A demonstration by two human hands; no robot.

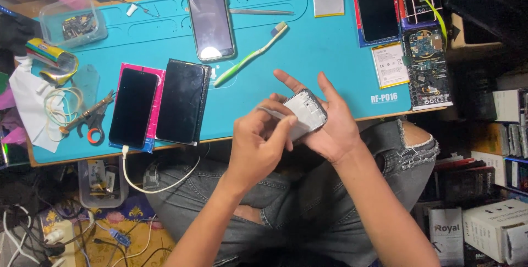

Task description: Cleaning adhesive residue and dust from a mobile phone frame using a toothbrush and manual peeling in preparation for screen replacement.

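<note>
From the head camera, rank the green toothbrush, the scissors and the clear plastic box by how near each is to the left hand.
From the left hand:
1. Green toothbrush, on the mat just above the hand.
2. Scissors, at the mat's left edge.
3. Clear plastic box, far top-left corner.

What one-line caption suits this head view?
Both hands, left hand and right hand, hold an opened phone frame above a turquoise work mat.

hands — left [258, 146] fingers pinched | right [324, 124] palm up, fingers spread — touching
</note>
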